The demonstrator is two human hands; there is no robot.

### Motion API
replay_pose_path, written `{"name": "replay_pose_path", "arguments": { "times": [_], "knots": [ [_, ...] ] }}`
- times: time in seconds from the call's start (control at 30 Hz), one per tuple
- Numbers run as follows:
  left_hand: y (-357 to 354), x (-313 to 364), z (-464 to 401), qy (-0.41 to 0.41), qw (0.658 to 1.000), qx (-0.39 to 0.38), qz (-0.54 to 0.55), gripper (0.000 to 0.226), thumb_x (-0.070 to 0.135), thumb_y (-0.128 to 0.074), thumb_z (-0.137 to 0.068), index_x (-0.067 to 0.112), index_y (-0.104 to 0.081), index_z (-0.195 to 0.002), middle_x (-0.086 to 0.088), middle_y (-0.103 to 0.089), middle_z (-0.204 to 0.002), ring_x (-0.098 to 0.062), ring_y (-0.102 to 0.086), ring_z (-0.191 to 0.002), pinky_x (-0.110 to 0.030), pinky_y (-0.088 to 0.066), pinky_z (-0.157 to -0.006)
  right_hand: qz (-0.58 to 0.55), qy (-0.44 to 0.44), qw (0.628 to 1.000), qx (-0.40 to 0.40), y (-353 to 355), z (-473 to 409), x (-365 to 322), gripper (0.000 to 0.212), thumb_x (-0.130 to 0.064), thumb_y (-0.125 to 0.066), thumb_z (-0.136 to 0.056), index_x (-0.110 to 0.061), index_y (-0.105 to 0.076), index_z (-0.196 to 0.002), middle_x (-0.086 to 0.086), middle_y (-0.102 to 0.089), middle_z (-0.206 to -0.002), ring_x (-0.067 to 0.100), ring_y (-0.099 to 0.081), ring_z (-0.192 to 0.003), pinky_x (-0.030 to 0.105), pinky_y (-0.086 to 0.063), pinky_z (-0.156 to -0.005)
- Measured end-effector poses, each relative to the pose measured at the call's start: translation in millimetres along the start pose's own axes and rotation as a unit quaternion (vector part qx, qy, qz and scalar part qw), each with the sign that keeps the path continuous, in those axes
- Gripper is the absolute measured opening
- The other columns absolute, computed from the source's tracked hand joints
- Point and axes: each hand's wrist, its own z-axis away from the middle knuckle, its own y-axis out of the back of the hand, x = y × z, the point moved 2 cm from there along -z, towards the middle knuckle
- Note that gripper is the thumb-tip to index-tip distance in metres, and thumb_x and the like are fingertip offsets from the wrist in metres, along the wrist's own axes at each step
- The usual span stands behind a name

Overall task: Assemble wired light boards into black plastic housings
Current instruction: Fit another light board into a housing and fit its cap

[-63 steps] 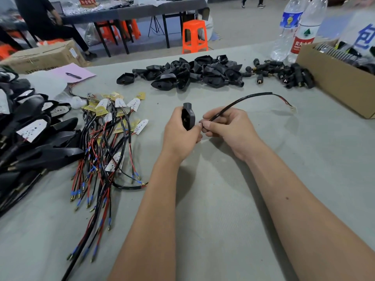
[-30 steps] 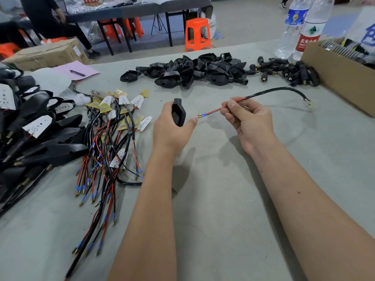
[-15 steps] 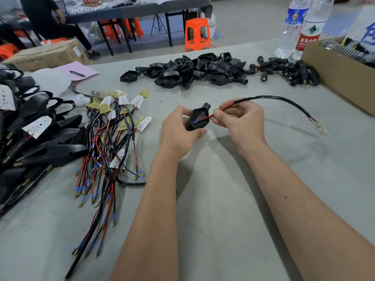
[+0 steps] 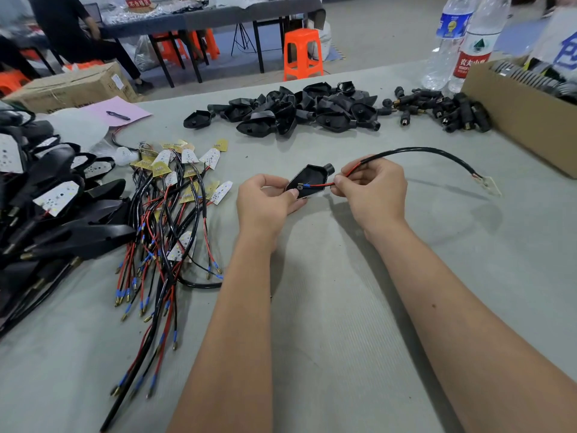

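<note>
Since a moment ago you've tilted the black housing (image 4: 307, 182) open-side up in your left hand (image 4: 265, 201)'s grip, while your right hand (image 4: 371, 190) pinches the red wire (image 4: 321, 184) just beside it.

two water bottles (image 4: 459, 42) | orange stool (image 4: 302, 53) | pink paper (image 4: 117, 112)

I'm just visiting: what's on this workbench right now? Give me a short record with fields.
left hand: left hand holds a black housing, open side up
right hand: right hand pinches the red wire of a black cable
wire tip: at the hole inside the housing
cable far end: light board, above the table
spare housings: pile of empty housings
waiting boards: bundle of wired boards
</note>
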Motion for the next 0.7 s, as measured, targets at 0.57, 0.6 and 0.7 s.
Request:
{"name": "replay_pose_path", "arguments": {
  "times": [0.57, 0.6, 0.7],
  "knots": [
    [-13.8, 11.4, 11.3, -0.041, 0.986, -0.122, -0.103, 0.015, 0.006, -0.067, -0.095, 0.012, -0.073, -0.108, -0.007, -0.063, -0.081, -0.019, -0.063, -0.062, -0.032, -0.061, -0.061, -0.079, -0.017, 0.997, -0.002, -1.5, -0.7, -0.3, 0.017, 0.005, -0.071, -0.088, -0.01, -0.062, -0.086, 0.012, -0.077, -0.076, 0.029, -0.077, -0.069, 0.039, -0.064, -0.073],
    [-12.2, 11.3, 8.5, -0.061, 0.986, -0.086, -0.126, 0.009, 0.015, -0.066, -0.097, 0.014, -0.074, -0.102, -0.007, -0.063, -0.078, -0.021, -0.06, -0.062, -0.029, -0.057, -0.055, -0.093, -0.029, 0.995, -0.005, -2.4, -1.1, 0.2, 0.017, 0.006, -0.069, -0.09, -0.009, -0.06, -0.088, 0.014, -0.077, -0.078, 0.031, -0.077, -0.069, 0.037, -0.064, -0.071],
    [-6.8, 10.1, -0.3, -0.109, 0.976, 0.015, -0.187, 0.024, 0.018, -0.051, -0.104, 0.02, -0.075, -0.105, -0.003, -0.065, -0.088, -0.029, -0.062, -0.079, -0.03, -0.054, -0.062, -0.115, -0.043, 0.992, -0.013, -3.5, -1.4, 0.5, 0.017, 0.007, -0.066, -0.091, -0.008, -0.058, -0.09, 0.016, -0.077, -0.08, 0.032, -0.078, -0.071, 0.034, -0.064, -0.07]
  ]
}}
